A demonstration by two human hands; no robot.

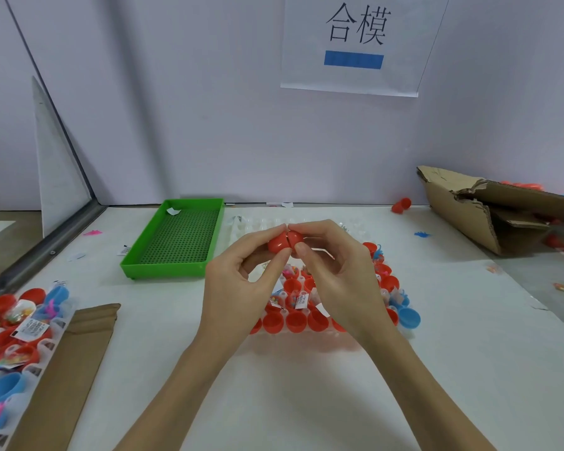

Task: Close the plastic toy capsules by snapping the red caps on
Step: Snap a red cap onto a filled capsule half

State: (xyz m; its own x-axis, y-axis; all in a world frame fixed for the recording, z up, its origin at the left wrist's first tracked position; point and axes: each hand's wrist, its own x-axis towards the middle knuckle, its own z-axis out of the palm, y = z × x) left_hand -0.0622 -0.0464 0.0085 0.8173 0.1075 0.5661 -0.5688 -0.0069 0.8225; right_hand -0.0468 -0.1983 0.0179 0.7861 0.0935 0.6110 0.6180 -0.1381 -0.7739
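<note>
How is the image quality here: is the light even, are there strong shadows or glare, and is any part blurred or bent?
Head view: light is soft and even, with only faint shadows on the white table; no strong glare; the wide lens bends the metal frame and stretches the edges; the red capsule, held between the left hand and right hand, looks fairly sharp, the corners softer.

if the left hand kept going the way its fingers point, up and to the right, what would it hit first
The red capsule that the left hand already pinches; just past it, the right hand, whose fingertips hold the other half. Depth is hard to judge, but they look almost touching.
</note>
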